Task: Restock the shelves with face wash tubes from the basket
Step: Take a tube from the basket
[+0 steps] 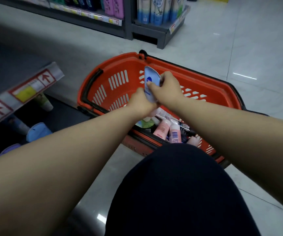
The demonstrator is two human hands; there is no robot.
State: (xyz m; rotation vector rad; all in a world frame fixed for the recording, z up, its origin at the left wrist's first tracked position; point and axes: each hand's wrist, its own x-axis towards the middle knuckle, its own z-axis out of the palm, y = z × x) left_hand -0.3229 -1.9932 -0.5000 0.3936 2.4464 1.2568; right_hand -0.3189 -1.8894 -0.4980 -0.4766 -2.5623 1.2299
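Knee: a leg in dark fabric (180, 193) fills the bottom of the view, in front of the basket's near rim.
Forearms: both bare, reaching forward from the lower corners and meeting above the basket.
Left hand (141, 103): its grip is closed around the lower end of a pale blue face wash tube (151, 82).
Right hand (167, 89): its grip pinches the same tube higher up, thumb on the printed front, fingers behind it.
Held tube: upright, flat sealed end on top, a round dark blue logo on its face, raised above the inside of the basket.
Basket (205, 86): orange plastic with slotted walls and black handles folded down along the rim, standing on the pale tiled floor (256, 48).
Basket contents: pink tubes (169, 131) and other small items piled at the near end; the far end shows bare bottom.
Left shelf: a price rail with red arrow labels (23, 91); beneath it, tubes standing cap down, blurred.
Far shelves (128, 17): grey units across the aisle holding pink bottles and blue-and-white packs.
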